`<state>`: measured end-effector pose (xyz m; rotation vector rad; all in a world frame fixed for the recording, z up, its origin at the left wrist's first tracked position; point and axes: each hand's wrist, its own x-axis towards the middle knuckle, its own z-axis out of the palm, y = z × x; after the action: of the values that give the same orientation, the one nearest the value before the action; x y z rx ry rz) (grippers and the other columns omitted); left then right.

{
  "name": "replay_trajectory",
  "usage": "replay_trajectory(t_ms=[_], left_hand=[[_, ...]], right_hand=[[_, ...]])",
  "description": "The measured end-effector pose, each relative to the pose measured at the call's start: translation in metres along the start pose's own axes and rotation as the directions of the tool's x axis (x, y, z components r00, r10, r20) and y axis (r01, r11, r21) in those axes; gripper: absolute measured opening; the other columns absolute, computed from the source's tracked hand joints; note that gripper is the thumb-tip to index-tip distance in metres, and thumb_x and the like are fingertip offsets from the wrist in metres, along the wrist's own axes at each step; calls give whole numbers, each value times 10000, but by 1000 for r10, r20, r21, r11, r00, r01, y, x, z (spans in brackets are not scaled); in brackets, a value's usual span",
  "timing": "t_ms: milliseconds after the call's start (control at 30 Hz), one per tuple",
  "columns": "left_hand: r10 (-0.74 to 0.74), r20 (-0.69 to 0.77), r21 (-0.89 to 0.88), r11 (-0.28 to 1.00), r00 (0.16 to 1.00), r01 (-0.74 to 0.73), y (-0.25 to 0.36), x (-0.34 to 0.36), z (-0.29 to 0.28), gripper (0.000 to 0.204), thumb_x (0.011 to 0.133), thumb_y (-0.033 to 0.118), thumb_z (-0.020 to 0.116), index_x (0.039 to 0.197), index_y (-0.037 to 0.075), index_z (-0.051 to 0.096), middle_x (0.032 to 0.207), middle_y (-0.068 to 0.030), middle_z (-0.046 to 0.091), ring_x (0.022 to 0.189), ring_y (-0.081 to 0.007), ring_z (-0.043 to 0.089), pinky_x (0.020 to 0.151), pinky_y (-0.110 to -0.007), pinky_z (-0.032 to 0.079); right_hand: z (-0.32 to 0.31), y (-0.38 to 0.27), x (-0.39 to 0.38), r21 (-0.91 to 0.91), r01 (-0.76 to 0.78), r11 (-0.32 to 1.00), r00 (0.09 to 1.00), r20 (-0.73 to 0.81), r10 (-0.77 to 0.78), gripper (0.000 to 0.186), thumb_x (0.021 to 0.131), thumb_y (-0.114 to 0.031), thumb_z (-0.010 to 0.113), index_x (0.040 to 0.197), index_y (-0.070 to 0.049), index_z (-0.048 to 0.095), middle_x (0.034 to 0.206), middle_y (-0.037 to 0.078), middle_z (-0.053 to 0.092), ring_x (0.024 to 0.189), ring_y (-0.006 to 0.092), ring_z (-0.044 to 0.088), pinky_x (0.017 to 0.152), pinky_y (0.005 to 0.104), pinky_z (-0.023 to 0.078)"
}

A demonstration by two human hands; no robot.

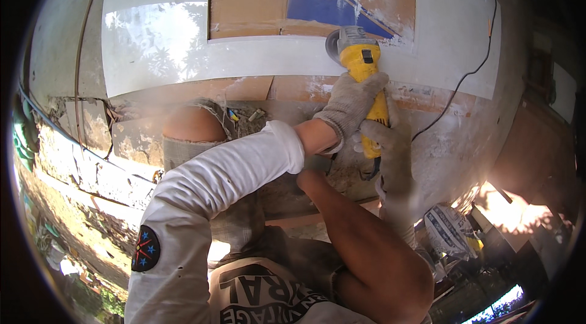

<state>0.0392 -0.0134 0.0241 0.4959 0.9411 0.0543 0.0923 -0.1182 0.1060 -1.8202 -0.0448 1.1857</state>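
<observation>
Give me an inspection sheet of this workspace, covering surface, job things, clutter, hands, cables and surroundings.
Surface: white sheet bordering brown-and-blue cardboard.
Job things: yellow angle grinder, its disc close to the sheet; contact unclear.
Clutter: printed bag at lower right; small debris near the knee.
Hands: gloved left hand grips the grinder's front body; gloved right hand holds its rear.
Cables: black cable crosses the sheet's right part.
Surroundings: sunlit ground at left.

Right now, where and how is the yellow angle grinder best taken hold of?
Likely take the angle grinder by its long yellow body, from the near side, where the left grip and right grip hold it: the body stretches toward the camera, while the disc sits at the far end.
</observation>
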Motion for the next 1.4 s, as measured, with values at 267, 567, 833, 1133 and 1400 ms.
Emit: replay_trajectory(t_ms=[267,567,833,1133,1400], left_hand=[[-11,52,38,999,999,9,-7,12,11,387,1070,332,790,1278,24,681,1051,-83,762,903,-194,765,809,-365,642],[-50,80,16,999,996,48,-9,16,25,371,1073,329,780,1265,24,688,1054,-86,762,903,-196,758,801,-368,640],[-63,85,32,998,994,60,-15,24,33,370,1068,336,782,1244,21,700,1055,-90,760,902,-203,758,796,-370,638],[-14,-7,-43,999,1000,13,0,-10,18,404,1041,330,795,1264,14,676,1074,-105,747,930,-211,762,811,-383,641],[14,-87,-85,996,996,-21,8,-15,-8,371,1055,329,803,1247,35,683,1045,-75,735,891,-189,760,790,-365,649]], right_hand=[[-11,-2,1,13,31,999,1000,-3,-31,532,927,-47,739,1438,29,617,958,65,720,741,131,701,645,277,588],[-24,4,3,-101,17,995,998,-63,-24,567,934,-168,717,1471,2,652,1027,62,757,818,132,741,688,277,620],[-26,-2,-2,-64,26,998,996,-87,-32,597,926,-169,722,1489,14,640,1048,46,738,842,114,707,729,261,581],[-15,-17,-8,-93,17,995,1000,24,-15,661,888,-95,762,1520,41,623,1110,61,736,904,121,697,768,272,562],[3,-9,0,-46,8,999,993,115,-2,691,878,-107,801,1525,52,621,1051,51,736,875,119,689,761,279,564]])
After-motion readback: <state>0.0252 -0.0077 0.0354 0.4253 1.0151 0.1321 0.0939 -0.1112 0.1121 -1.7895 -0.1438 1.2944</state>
